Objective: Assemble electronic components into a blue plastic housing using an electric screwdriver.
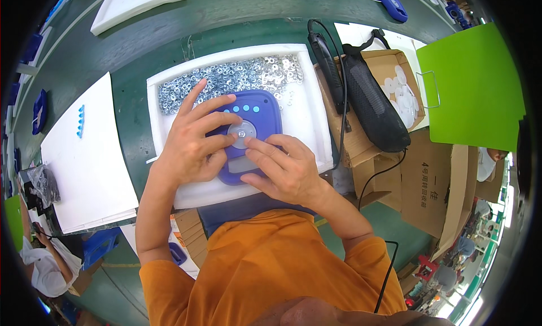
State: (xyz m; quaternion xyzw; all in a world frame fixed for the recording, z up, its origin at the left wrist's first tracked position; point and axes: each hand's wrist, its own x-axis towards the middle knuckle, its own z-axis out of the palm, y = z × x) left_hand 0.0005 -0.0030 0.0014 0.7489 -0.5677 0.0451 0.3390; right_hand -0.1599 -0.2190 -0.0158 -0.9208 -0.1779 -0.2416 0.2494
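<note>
A blue plastic housing (270,112) with rounded corners lies on a white foam tray (307,134). It has a row of light-blue buttons and a pale rectangular window. A clear round disc (241,127) with a small metal piece at its centre sits in the middle of the housing. My left hand (197,142) reaches over the housing's left side, fingers spread, with fingertips on the disc. From the right, my right hand (285,167) rests fingertips at the disc's lower right edge, its thumb apart over the housing. Neither hand visibly grips anything.
Many small metal rings (214,75) are heaped along the tray's far side. To the right stand a cardboard box (370,139) holding white discs (402,97), a black mesh pouch (370,100), a black corded tool (327,66) and a green board (474,89). White sheets (84,173) lie left.
</note>
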